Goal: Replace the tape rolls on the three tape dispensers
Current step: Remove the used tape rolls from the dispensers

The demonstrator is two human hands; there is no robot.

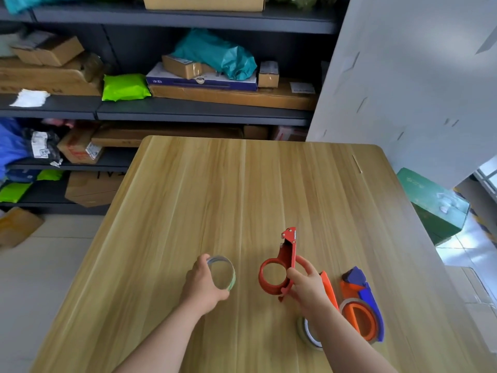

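My left hand (202,284) grips a thin, nearly empty clear tape roll (223,274) just above the wooden table (215,189). My right hand (306,288) holds a red metal tape dispenser (279,267) by its ring, cutter end pointing away from me; its ring holds no roll. To the right lies an orange and blue dispenser (361,305) with a tape roll on it. Another orange dispenser (328,285) shows partly behind my right hand. A clear tape roll (309,335) lies under my right wrist, mostly hidden.
Dark shelves (188,109) packed with cardboard boxes and coloured mail bags stand beyond the table's far edge. A white partition (403,76) rises at the right. A green box (433,205) sits on the floor beside the table's right edge.
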